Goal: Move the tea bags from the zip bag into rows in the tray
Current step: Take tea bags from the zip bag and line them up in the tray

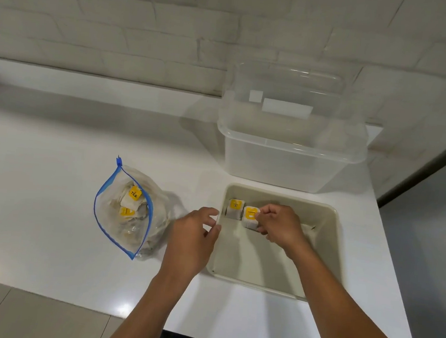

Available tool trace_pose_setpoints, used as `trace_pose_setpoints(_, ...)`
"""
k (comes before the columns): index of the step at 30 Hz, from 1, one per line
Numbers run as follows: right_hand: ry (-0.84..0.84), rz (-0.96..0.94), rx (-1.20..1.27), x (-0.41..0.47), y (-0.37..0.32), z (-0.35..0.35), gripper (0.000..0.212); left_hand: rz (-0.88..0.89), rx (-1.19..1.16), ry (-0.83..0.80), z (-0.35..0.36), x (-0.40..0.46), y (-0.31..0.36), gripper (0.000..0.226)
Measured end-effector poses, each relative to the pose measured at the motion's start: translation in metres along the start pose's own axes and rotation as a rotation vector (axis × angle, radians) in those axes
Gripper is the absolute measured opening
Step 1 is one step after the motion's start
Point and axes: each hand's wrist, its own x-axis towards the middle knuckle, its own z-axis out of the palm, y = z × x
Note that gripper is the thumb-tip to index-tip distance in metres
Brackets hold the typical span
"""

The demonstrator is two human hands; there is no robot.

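Two tea bags sit in the tray [330, 233]: the first tea bag [233, 209] at its far-left corner, the second tea bag [250, 217] beside it, pinched by my right hand [279, 223]. My left hand [193, 237] rests loosely curled on the tray's rim. The zip bag [128, 211] lies open on the worktop [38, 178].

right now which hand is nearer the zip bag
Left. The left hand hovers at the tray's left rim, just right of the zip bag. The right hand is farther right, inside the tray, holding a tea bag.

white brick wall [121, 22], white countertop [38, 178], tiled floor [11, 317]
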Motion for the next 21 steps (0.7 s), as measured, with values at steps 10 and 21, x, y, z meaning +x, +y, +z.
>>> trace_pose_setpoints(10,0.050,0.044,0.054,0.013,0.003,0.017,0.007,-0.052,-0.041,-0.010,-0.002,-0.001,-0.005,0.024)
trace_pose_setpoints(21,0.185,-0.011,-0.017,0.011,0.004,0.022,0.028,-0.074,-0.030,-0.022,-0.003,0.000,-0.004,0.023)
